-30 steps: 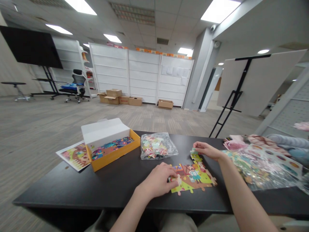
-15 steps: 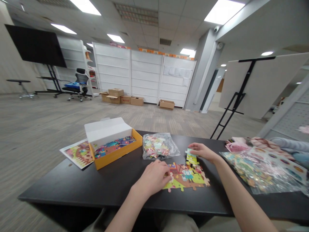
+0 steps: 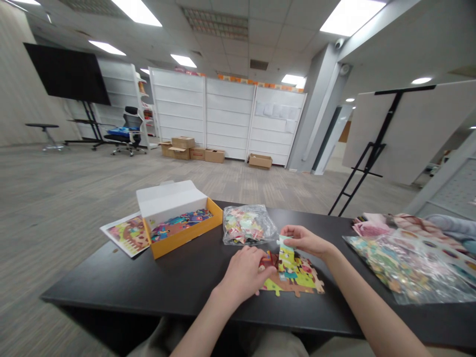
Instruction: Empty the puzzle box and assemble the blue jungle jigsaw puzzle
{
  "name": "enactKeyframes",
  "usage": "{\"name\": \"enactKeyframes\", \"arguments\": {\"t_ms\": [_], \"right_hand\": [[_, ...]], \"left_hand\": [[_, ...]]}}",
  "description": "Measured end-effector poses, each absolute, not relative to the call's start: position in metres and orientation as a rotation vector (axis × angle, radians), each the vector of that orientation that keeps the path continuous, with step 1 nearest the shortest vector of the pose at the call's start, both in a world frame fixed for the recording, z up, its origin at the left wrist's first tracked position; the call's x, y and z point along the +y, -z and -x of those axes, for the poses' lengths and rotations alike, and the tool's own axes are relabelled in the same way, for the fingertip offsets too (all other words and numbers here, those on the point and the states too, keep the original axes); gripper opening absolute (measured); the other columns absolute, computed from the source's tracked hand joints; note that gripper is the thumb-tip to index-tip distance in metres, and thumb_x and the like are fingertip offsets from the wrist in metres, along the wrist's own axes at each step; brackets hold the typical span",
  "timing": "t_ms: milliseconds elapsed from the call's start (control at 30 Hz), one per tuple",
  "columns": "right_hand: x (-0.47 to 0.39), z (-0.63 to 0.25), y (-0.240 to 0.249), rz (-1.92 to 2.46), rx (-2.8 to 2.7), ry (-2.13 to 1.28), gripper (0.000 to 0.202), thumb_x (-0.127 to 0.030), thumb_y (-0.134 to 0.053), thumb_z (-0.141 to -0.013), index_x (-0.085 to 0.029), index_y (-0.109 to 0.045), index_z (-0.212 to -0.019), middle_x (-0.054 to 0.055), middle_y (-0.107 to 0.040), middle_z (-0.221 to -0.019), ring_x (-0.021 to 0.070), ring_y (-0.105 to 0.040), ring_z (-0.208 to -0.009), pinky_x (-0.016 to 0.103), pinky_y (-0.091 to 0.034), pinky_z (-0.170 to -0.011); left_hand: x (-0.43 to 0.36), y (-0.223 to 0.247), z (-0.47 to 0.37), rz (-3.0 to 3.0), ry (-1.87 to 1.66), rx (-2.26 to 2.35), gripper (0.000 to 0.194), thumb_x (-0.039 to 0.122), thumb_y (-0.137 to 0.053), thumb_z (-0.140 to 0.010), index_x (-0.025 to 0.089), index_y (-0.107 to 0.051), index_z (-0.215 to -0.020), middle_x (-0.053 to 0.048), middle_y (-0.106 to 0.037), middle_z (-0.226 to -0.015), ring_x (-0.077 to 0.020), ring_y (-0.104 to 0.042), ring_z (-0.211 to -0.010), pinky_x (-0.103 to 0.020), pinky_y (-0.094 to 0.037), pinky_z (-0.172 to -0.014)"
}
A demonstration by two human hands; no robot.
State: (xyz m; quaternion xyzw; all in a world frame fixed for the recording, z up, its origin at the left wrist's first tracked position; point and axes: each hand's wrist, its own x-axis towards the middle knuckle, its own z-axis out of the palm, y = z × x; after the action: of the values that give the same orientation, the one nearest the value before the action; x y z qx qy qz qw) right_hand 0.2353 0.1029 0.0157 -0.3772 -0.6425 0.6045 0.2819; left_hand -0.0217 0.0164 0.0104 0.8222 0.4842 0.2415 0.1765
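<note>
"What are the hands doing over there?"

"The right hand [image 3: 303,241] is pinching the top of a narrow strip [image 3: 286,255] of joined green and yellow pieces, and the strip is overlapping the puzzle [image 3: 297,285] on the black table [image 3: 148,287]"

"And the left hand [image 3: 245,272]?"

"It isn't clenching; its fingers are spreading loosely over the puzzle's left side"

"What's lying around them?"

"A clear bag [image 3: 248,225] of pieces is sitting just beyond, between the open yellow box [image 3: 186,239] and the right hand, while a bigger bag [image 3: 412,265] is lying off to the right"
</note>
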Motion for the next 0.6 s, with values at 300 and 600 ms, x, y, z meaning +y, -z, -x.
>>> {"name": "enactKeyframes", "arguments": {"t_ms": [300,600], "right_hand": [[0.096,-0.216,-0.019,0.892,-1.677,-1.676,0.033,-0.034,-0.083,-0.077,-0.019,-0.056,-0.090,-0.003,-0.061,-0.083,0.0078,-0.056,-0.067,0.019,-0.044,-0.060],[0.100,-0.226,-0.026,1.073,-1.750,-1.453,0.040,-0.042,-0.083,-0.075,-0.018,-0.062,-0.100,-0.003,-0.063,-0.073,0.0063,-0.053,-0.056,0.016,-0.042,-0.049]], "left_hand": [[0.017,-0.019,0.006,-2.082,-0.692,1.398,0.019,0.033,-0.051,-0.089,0.021,-0.057,-0.076,0.002,-0.061,-0.064,-0.0140,-0.059,-0.050,-0.023,-0.034,-0.054],[0.023,-0.005,0.008,-1.792,-0.829,1.153,0.021,0.035,-0.056,-0.084,0.020,-0.054,-0.070,0.003,-0.059,-0.062,-0.0120,-0.055,-0.045,-0.020,-0.032,-0.041]]}}
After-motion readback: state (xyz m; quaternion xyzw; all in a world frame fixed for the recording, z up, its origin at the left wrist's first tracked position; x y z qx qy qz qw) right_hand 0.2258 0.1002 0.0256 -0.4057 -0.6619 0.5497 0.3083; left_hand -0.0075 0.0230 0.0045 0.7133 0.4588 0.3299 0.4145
